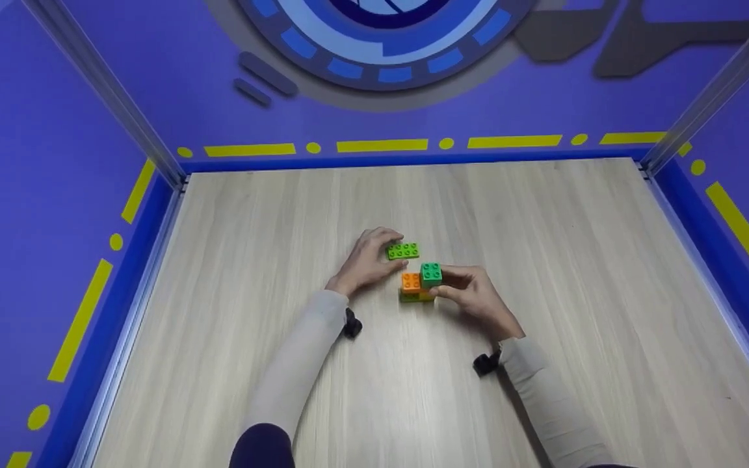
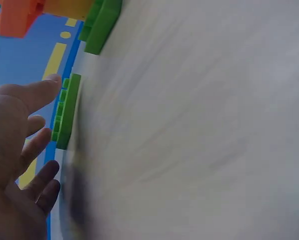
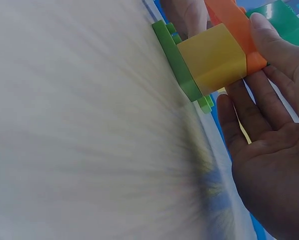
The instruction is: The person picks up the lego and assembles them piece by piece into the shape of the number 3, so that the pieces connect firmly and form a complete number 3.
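A flat bright green toy building brick (image 1: 403,251) with two rows of studs lies on the table. Around its left end are the spread thumb and fingers of my left hand (image 1: 369,259); the left wrist view has the thumb beside the brick's studs, without a grip on it. Just nearer to me stands a brick stack: a flat green base (image 3: 177,65), a yellow brick (image 3: 214,60), an orange brick (image 1: 411,281) and a darker green brick (image 1: 431,274) on top. My right hand (image 1: 475,296) holds the stack's upper part from the right, thumb against the orange brick.
The pale wood table (image 1: 251,260) is bounded by a blue back wall (image 1: 153,78) and side walls with yellow stripes. Metal rails run along the table's left and right edges. A small black camera (image 1: 486,364) sits on the right wrist, another (image 1: 352,324) on the left.
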A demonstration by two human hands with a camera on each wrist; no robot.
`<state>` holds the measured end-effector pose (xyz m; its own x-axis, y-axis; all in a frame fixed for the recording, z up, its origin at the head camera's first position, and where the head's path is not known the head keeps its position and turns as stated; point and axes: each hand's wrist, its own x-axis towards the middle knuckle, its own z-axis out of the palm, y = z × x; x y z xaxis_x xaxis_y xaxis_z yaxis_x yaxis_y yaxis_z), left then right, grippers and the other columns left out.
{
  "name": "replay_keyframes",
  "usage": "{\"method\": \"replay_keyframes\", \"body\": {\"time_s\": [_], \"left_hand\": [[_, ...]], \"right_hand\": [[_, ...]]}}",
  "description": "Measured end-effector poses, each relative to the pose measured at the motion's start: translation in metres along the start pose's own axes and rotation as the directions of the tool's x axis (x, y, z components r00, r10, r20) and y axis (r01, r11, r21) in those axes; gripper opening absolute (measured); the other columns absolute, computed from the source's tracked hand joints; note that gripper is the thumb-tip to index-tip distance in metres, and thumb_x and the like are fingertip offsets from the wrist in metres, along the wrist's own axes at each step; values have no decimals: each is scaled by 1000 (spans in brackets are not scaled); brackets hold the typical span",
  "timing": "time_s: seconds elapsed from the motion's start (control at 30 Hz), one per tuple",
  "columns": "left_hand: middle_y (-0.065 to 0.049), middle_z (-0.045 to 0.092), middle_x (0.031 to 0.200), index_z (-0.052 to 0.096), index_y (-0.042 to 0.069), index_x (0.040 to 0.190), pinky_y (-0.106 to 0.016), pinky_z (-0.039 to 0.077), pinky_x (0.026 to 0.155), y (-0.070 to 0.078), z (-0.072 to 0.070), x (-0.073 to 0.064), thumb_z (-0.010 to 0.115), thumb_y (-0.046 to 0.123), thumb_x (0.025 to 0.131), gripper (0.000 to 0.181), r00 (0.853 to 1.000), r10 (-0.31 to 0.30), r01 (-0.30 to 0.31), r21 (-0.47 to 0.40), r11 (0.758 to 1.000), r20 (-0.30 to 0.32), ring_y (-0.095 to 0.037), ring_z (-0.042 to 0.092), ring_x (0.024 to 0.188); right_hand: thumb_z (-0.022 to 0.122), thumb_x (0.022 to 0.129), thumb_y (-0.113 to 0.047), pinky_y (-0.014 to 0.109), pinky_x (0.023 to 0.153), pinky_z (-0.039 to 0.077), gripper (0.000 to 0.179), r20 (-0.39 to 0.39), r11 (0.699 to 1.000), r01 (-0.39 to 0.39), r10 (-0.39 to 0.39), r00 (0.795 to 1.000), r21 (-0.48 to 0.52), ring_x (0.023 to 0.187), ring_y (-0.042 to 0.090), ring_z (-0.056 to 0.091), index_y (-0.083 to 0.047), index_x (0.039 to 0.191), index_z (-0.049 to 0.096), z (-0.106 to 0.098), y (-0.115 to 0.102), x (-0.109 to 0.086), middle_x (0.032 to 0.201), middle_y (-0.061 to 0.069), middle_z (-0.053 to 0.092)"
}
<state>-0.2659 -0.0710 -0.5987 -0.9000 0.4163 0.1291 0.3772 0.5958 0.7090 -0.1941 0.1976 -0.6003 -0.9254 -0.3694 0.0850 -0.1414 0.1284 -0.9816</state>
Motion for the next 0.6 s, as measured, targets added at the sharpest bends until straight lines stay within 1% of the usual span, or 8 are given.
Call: {"method": "replay_keyframes", "body": {"time_s": [0.2,0.33,0.47,0.6], "left_hand": [[-3,62,146,68,12,143,-43,37,121,-1,5,6,80,33,98,50,999,-34,34,16,999,28,-25,49,140],[-3,61,145,68,14,144,-43,38,120,0,7,9,78,36,100,51,998,-35,33,40,999,51,-24,48,139],[-4,59,147,66,17,147,-43,38,120,0,7,11,77,39,100,53,997,-36,31,68,997,72,-24,47,139],[-5,59,147,67,17,147,-43,38,119,0,8,13,76,39,100,52,997,-27,20,95,995,75,-26,47,139]], "right_hand": [[85,92,-11,29,102,57,44,8,1000,-20,20,1000,22,118,21,74,-7,135,75,0,-1,0,130,13,76],[84,92,-12,29,103,57,44,12,999,-19,18,1000,27,119,20,74,-8,134,75,0,-1,0,130,14,76],[85,92,-14,29,104,56,43,9,1000,-25,25,1000,15,120,19,73,-11,134,76,0,-1,0,130,10,77],[85,92,-15,28,104,56,43,7,1000,-25,25,1000,-1,120,20,73,-11,134,76,0,-2,0,130,10,77]]}}
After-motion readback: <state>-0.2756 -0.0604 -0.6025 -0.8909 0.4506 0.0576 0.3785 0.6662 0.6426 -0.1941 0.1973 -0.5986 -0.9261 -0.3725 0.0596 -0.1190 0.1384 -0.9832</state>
